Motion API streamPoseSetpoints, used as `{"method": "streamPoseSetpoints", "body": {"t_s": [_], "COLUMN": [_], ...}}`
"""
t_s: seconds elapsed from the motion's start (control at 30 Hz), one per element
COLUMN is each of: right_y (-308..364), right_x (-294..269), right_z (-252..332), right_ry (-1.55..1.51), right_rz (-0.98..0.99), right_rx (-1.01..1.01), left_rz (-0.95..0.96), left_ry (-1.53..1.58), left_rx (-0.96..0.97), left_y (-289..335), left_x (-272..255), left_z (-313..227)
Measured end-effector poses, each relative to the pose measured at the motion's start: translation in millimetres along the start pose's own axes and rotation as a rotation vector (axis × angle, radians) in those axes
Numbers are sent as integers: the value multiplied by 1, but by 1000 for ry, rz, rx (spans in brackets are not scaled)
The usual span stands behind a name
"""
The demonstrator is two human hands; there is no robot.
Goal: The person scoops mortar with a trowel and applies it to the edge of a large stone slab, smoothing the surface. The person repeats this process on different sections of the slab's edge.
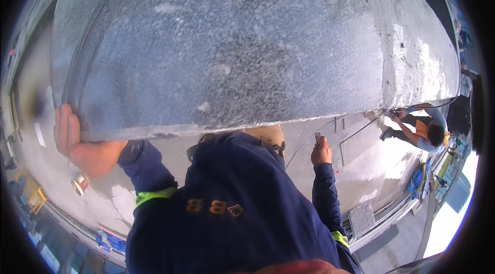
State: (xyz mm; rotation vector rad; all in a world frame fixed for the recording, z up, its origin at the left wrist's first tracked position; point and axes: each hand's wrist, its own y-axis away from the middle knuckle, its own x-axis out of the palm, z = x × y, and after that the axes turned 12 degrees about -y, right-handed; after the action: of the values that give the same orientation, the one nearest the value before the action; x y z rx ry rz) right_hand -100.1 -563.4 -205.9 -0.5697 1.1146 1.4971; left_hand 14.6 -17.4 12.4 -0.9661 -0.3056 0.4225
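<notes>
A big grey slab [330,57], mottled like stone or concrete and darker in its middle, spans the upper part of the head view. Its near edge runs in front of my body. My left hand [87,145] grips the slab's near left corner, fingers laid up along its side. Lower down and apart from the slab, my right hand [322,153] is closed around a small flat brownish piece [317,136]. Only its end sticks out above the fingers, and its exact kind cannot be made out.
A co-worker [432,132] crouches by the slab's right end, hands at a small dark tool [394,112] with a cable. On the floor are a bucket [80,184] at left, a thin hose [304,146], and a rough grey square piece [362,219]. A yellow frame [33,194] stands far left.
</notes>
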Motion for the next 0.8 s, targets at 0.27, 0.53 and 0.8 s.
{"method": "streamPoseSetpoints", "body": {"t_s": [0.27, 0.53, 0.8], "right_y": [-5, 27, 29], "right_x": [-53, -123, -129], "right_z": [162, 349, 380], "right_ry": [-380, -343, -357], "right_rz": [166, -155, -222], "right_rx": [-266, -777, -875], "left_rz": [22, 18, -12], "left_ry": [307, 375, 381], "left_rx": [-560, -722, -601], "left_y": [14, 6, 9], "left_x": [-9, -10, -9], "left_z": [-2, -11, -6]}}
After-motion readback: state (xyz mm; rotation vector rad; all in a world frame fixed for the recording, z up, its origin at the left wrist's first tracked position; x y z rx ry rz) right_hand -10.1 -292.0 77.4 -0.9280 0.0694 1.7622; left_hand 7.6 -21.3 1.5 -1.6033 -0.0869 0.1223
